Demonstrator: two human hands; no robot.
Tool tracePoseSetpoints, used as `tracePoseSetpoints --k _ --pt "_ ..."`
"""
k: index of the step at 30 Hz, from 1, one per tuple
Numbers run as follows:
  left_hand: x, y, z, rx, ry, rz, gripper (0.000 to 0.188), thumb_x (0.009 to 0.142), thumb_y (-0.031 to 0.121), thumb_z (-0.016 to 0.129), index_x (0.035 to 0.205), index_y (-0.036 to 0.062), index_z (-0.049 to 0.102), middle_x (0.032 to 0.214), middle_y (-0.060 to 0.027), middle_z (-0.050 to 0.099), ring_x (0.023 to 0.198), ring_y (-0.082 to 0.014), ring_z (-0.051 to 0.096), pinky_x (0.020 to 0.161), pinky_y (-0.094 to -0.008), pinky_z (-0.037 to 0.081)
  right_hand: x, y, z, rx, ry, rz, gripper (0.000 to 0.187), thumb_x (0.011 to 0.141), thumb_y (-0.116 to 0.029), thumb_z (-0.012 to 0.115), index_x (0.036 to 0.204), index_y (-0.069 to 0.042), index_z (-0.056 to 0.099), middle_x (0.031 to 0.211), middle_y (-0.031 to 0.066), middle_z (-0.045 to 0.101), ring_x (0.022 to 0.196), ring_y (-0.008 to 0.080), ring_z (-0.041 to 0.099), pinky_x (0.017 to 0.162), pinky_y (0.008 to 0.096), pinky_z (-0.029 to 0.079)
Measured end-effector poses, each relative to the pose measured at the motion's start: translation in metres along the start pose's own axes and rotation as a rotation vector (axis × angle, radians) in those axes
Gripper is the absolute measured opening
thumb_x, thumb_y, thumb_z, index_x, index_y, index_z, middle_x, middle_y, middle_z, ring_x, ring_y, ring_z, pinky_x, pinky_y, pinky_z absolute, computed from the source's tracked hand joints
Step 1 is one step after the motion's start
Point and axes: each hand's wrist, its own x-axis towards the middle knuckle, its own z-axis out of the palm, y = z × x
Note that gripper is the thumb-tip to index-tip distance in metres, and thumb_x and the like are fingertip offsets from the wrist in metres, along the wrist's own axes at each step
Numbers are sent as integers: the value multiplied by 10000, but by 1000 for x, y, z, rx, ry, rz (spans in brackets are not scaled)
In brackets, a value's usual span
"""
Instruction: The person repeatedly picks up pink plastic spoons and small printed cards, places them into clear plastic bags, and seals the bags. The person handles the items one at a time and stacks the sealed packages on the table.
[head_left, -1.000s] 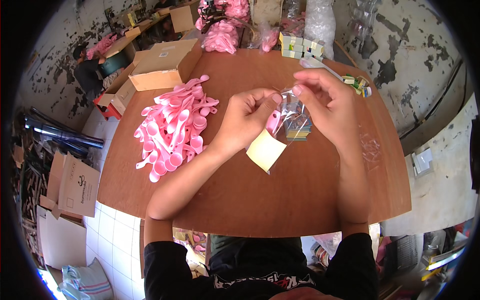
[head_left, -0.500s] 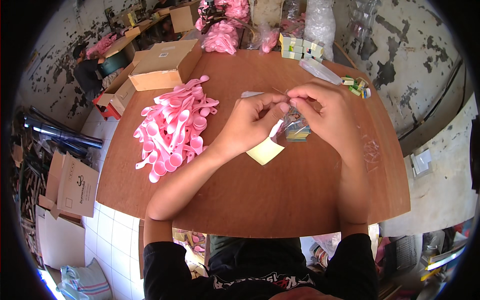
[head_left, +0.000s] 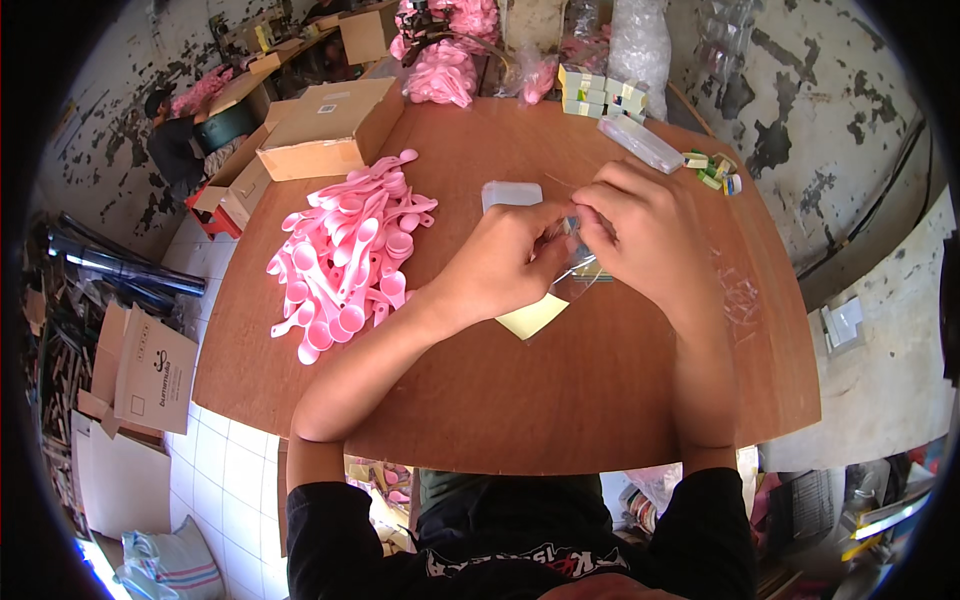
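Above the middle of the table, my left hand [head_left: 508,255] and my right hand [head_left: 638,218] are close together with their fingertips pinched. Between them is a clear plastic bag [head_left: 578,268], gripped from both sides; part of it is hidden by the fingers. A pale yellow card [head_left: 533,318] juts out below my left hand; whether it lies inside the bag I cannot tell. Under the bag, a small stack of cards [head_left: 603,277] is mostly covered. Beyond my left hand lies a flat, whitish stack of clear bags [head_left: 511,193].
Pink measuring spoons [head_left: 350,260] are heaped at the left, in front of a cardboard box [head_left: 330,125]. Card bundles [head_left: 603,95], a clear packet [head_left: 640,143] and small green-and-yellow pieces [head_left: 712,172] occupy the far right. Plastic scraps [head_left: 738,295] lie right. A person [head_left: 178,140] sits at the far left.
My left hand has shifted slightly down and left, uncovering more of the whitish stack. The yellow card has dropped a little and shows less. My right hand has curled further, still pinching the bag.
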Motion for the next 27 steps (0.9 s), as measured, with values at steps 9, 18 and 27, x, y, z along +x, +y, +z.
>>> tracePoseSetpoints --k 9,18,27 --pt "2 -2 -9 -449 128 -66 223 930 -6 558 1139 -27 632 823 -46 684 677 -57 585 586 -234 469 -3 31 -10 1063 253 559 97 800 -47 631 862 20 665 816 61 663 727 90 602 647 241 479" --pt "9 0 -19 -501 334 -52 195 952 50 578 1126 -36 599 875 -39 684 753 -46 595 647 -194 458 -90 203 -12 720 -99 713 111 803 -71 584 840 -8 668 781 102 676 718 194 634 662 345 488" --pt "11 -11 -22 -397 327 -119 124 913 72 649 981 -32 654 852 -38 684 688 -40 595 596 -188 476 -55 180 -26 190 136 659 285 854 -69 622 1132 -30 670 987 73 705 856 139 638 774 277 497"
